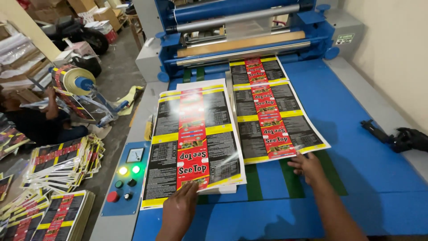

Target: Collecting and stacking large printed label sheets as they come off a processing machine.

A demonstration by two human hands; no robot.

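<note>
My left hand [180, 207] lies flat on the near edge of a stack of glossy printed sheets [194, 138], black with yellow bands and a red centre strip, on the blue machine table [356, 134]. My right hand [306, 166] touches the near edge of a single printed sheet [272, 120] that lies to the right of the stack and runs up toward the rollers [240, 47] of the blue laminating machine. Fingers of both hands are spread and press on paper.
A control panel [125, 178] with lit yellow and green lamps, a red button and a gauge sits left of the stack. A black tool [399, 138] lies at the right edge. Stacks of printed sheets [62, 165] cover the floor at left, near a seated person [40, 122].
</note>
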